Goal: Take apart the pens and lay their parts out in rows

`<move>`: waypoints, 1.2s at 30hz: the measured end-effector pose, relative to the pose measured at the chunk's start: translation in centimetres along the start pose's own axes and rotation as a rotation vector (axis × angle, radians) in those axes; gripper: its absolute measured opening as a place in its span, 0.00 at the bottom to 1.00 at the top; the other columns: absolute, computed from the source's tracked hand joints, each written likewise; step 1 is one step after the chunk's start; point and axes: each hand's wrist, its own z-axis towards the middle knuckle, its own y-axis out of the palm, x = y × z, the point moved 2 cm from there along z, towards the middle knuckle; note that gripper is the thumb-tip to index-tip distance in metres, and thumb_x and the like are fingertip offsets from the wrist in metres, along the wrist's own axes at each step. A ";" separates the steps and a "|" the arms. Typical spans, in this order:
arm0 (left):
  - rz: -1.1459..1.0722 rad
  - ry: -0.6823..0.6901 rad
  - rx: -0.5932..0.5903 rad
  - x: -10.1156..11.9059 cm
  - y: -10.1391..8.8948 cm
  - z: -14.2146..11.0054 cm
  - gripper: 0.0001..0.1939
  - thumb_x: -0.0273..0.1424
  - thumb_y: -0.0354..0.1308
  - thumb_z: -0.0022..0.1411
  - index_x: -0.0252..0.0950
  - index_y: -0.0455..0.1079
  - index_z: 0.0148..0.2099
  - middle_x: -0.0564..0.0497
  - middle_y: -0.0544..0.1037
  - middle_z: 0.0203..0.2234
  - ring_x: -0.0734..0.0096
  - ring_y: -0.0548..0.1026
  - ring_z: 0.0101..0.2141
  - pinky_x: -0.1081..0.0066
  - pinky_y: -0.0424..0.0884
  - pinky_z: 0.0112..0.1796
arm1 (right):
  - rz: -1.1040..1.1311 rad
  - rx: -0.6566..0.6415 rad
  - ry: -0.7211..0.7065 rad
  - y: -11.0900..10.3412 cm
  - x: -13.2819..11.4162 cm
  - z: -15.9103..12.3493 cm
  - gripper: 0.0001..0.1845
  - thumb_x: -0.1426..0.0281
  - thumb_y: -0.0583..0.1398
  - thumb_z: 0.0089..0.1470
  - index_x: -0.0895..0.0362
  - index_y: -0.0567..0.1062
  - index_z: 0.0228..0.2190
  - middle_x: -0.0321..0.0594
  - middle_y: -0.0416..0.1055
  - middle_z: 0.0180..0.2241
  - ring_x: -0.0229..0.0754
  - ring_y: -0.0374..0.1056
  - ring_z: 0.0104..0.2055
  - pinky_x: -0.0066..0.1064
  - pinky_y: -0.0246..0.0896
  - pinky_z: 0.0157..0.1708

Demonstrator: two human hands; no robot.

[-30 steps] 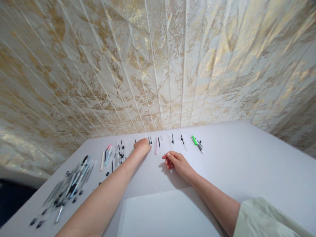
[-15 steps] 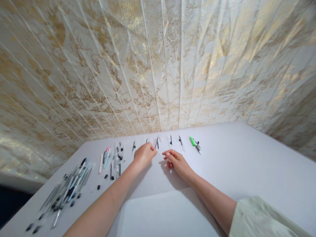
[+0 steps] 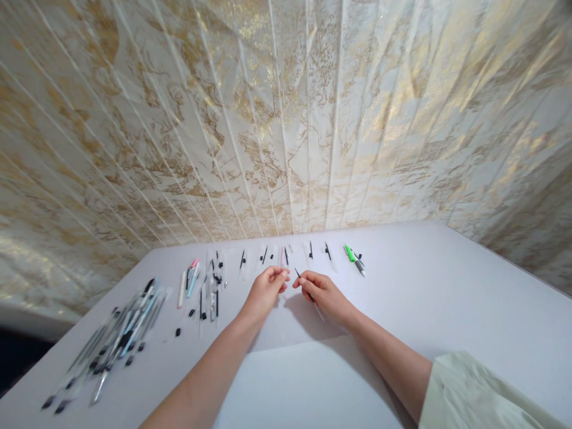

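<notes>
A messy pile of pens [image 3: 129,325] lies by the left edge of the counter [image 3: 424,286]. Next is the left hand [image 3: 266,287], its fingers bent close together; I can't tell if they pinch anything. Just right of them, not touching, is the black tip of a thin stick [image 3: 297,273]. The tip points to the far edge and a bit left; the clear end slants back toward the near edge. The right hand [image 3: 324,293] is closer and grips the stick in its fingers. Farther right lies a green pen [image 3: 349,254].
</notes>
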 end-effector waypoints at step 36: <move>-0.168 -0.042 -0.080 -1.1 0.9 -0.5 0.12 0.38 0.62 0.48 0.35 0.67 0.29 0.53 0.73 0.24 0.73 0.71 0.27 0.71 0.66 0.34 | -0.031 -0.031 0.061 1.7 1.2 -0.4 0.19 0.57 0.53 0.57 0.57 0.68 0.22 0.32 0.64 0.18 0.31 0.52 0.16 0.24 0.46 0.17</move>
